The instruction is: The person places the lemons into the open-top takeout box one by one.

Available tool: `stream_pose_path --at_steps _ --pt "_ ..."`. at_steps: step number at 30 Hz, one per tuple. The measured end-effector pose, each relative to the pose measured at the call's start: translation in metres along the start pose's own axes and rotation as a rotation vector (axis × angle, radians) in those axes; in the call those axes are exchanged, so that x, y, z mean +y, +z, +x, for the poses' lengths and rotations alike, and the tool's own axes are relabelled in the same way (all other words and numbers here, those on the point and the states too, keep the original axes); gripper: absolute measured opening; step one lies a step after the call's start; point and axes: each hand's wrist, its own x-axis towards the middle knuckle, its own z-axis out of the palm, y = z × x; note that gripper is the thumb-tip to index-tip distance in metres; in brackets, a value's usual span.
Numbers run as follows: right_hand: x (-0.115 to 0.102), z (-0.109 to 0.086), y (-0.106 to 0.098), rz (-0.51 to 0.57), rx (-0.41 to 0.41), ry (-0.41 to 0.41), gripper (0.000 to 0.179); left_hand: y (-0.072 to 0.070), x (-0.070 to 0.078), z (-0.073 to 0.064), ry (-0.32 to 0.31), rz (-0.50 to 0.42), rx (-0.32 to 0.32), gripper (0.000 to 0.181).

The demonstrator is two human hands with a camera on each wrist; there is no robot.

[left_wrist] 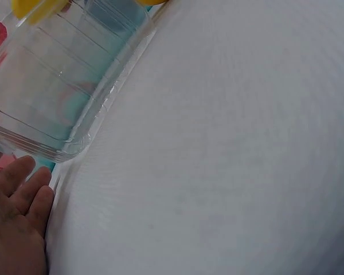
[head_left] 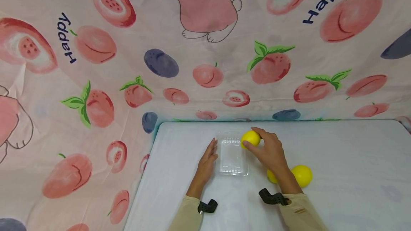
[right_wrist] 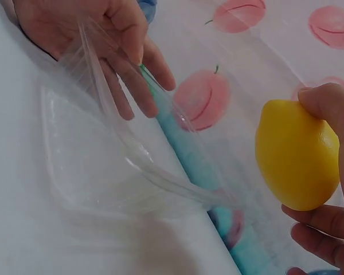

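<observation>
A clear plastic container point(head_left: 232, 172) stands on the white table. Against its left side my left hand point(head_left: 206, 163) rests with fingers extended, seen palm-side in the left wrist view beside the container wall point(left_wrist: 51, 97). My right hand point(head_left: 272, 152) pinches a yellow lemon point(head_left: 249, 139) between thumb and fingers, over the container's upper right edge. The right wrist view shows this lemon point(right_wrist: 295, 154) held clear of the container point(right_wrist: 80, 160). Under my right forearm two more lemons show on the table, one point(head_left: 302, 176) to its right and one point(head_left: 271, 176) partly hidden to its left.
The white table point(head_left: 359, 188) ends at a fruit-printed cloth point(head_left: 179, 60) hanging behind it and along the left. A black wrist strap mount point(head_left: 208, 206) sits on the left sleeve, another mount point(head_left: 271, 198) on the right.
</observation>
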Motion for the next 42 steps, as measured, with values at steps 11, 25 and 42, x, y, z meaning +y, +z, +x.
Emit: stream_pose_path --at_steps 11,25,42 --pt "-0.009 0.010 0.020 -0.005 -0.021 0.015 0.082 -0.001 0.003 -0.001 -0.026 0.047 -0.007 0.063" --pt "-0.018 0.022 0.046 -0.135 -0.014 -0.079 0.072 -0.001 0.002 -0.001 -0.039 0.075 -0.015 0.063" --pt "-0.030 0.028 0.069 -0.255 -0.004 -0.087 0.073 -0.003 0.001 0.000 -0.041 0.077 -0.018 0.062"
